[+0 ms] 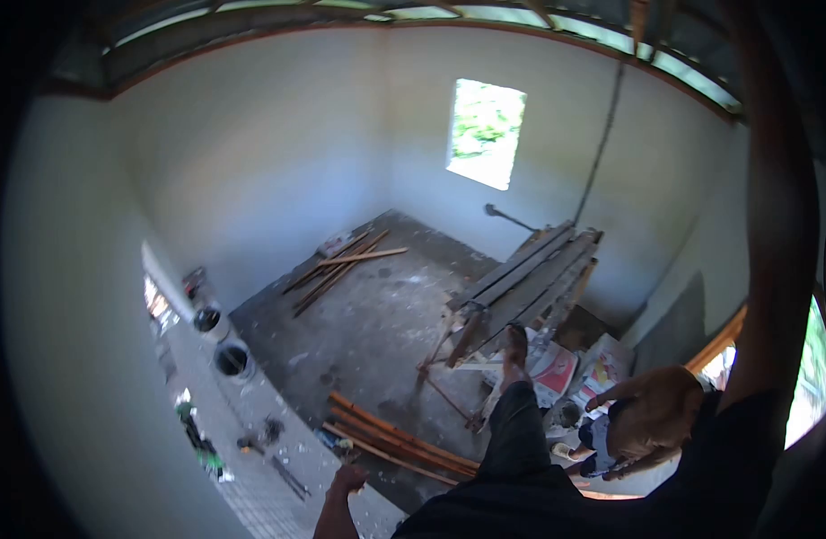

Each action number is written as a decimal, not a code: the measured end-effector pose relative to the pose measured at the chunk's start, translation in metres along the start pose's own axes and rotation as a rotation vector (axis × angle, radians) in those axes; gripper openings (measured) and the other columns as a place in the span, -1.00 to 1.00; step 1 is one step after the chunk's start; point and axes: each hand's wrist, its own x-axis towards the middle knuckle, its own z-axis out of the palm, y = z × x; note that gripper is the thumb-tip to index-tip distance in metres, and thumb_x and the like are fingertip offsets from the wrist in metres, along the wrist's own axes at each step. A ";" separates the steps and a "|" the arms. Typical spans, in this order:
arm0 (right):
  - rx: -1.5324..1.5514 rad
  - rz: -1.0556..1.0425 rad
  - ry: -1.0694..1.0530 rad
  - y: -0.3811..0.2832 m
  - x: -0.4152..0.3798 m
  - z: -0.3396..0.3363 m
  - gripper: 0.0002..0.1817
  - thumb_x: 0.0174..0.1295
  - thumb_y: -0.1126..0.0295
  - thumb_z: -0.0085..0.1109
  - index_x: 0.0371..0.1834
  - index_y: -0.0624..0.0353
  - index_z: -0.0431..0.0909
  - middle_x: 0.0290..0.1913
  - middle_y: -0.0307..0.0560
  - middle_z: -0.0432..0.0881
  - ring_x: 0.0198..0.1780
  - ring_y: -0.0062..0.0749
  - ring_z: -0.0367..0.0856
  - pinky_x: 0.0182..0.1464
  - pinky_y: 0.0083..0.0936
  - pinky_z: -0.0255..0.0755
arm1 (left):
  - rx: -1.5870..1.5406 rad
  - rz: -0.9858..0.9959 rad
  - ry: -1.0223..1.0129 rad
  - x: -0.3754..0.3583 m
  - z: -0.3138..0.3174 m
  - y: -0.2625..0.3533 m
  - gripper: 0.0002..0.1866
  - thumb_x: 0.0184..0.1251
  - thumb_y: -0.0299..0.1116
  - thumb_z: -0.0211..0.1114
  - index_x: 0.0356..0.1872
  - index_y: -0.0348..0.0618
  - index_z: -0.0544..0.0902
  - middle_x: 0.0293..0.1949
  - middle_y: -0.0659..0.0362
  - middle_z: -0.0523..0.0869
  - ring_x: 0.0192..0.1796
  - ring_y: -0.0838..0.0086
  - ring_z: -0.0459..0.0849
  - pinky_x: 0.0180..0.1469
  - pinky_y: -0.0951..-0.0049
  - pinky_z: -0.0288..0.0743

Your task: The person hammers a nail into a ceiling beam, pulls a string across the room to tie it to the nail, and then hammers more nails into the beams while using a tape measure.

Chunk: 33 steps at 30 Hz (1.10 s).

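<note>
My left hand [348, 478] is low in the view, over the inner edge of the grey ledge [301, 440]. Its fingers look curled in; what they hold, if anything, is too small to make out. My right arm [777, 207] stretches straight up along the right side, and its hand lies beyond the top of the view. One foot [515, 346] of mine rests on the near end of a plank scaffold [534, 278]. Below my left hand, long wooden boards [404, 437] lie on the floor.
Two buckets [233, 361] and scattered tools [269, 431] sit on the ledge. Another person [651, 413] bends over at the lower right beside paper sacks [601, 364]. Timber strips [341, 265] lie on the concrete floor [368, 314]. A window opening [487, 133] pierces the far wall.
</note>
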 end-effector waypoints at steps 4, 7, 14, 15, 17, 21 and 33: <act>0.221 0.030 -0.225 -0.010 -0.064 0.007 -0.57 0.03 0.10 0.26 -0.31 0.34 0.65 -0.42 0.09 0.67 -0.55 -0.26 0.58 -0.47 -0.35 0.48 | -0.080 -0.089 0.093 -0.024 -0.032 0.022 -0.54 0.16 0.13 0.10 -0.59 -0.06 0.64 -0.64 0.20 0.66 -0.56 0.40 0.66 -0.38 0.31 0.54; 0.519 0.211 -0.511 -0.068 -0.135 -0.006 -0.61 0.05 0.23 0.27 -0.20 0.37 0.61 -0.67 -0.18 0.48 -0.77 -0.61 0.24 -0.72 -0.57 0.13 | -0.244 -0.124 0.263 -0.049 -0.050 0.028 -0.59 0.11 0.03 0.17 -0.34 -0.12 0.70 -0.49 0.08 0.72 -0.42 0.30 0.70 -0.27 0.29 0.57; 0.706 0.372 -1.276 -0.187 -0.334 -0.013 -0.64 0.12 0.20 0.25 -0.07 0.13 0.57 -0.38 -0.11 0.52 -0.37 -0.34 0.50 -0.31 -0.40 0.37 | -0.393 -0.316 0.336 -0.092 -0.059 0.014 -0.63 0.10 -0.12 0.22 -0.22 -0.21 0.69 -0.47 0.10 0.72 -0.48 0.44 0.70 -0.35 0.40 0.58; 0.704 0.451 -1.551 -0.205 -0.360 -0.020 -0.59 0.21 0.12 0.16 0.07 0.04 0.49 -0.04 0.05 0.60 -0.08 -0.06 0.59 -0.03 -0.22 0.45 | -0.471 -0.393 0.272 -0.103 -0.068 0.018 -0.63 0.09 -0.12 0.22 -0.21 -0.20 0.69 -0.46 0.10 0.72 -0.49 0.44 0.69 -0.35 0.39 0.58; 0.965 0.497 -1.459 -0.230 -0.461 -0.026 -0.68 0.16 0.18 0.20 -0.08 0.07 0.57 -0.07 0.12 0.59 -0.09 0.01 0.57 -0.07 -0.20 0.46 | -0.463 -0.461 0.279 -0.114 -0.065 0.011 -0.61 0.07 -0.07 0.21 -0.23 -0.16 0.71 -0.27 -0.01 0.72 -0.17 0.20 0.69 -0.01 0.28 0.52; 0.934 0.328 -1.451 -0.264 -0.655 -0.074 -0.68 0.12 0.18 0.22 -0.14 0.13 0.60 -0.14 0.14 0.62 -0.10 0.03 0.58 -0.10 -0.21 0.45 | -0.271 -0.453 0.354 -0.127 -0.042 -0.024 -0.62 0.06 -0.09 0.25 -0.26 -0.20 0.70 -0.40 0.04 0.73 -0.32 0.30 0.70 -0.14 0.34 0.55; 0.528 -0.132 -1.630 -0.141 -0.784 -0.187 -0.65 0.14 0.08 0.16 -0.21 0.13 0.66 -0.23 0.01 0.69 -0.17 -0.09 0.63 -0.07 -0.30 0.45 | -0.456 -0.756 0.523 -0.186 -0.081 -0.049 -0.65 0.11 -0.13 0.27 -0.17 -0.14 0.67 -0.22 0.02 0.71 -0.11 0.23 0.67 0.01 0.32 0.50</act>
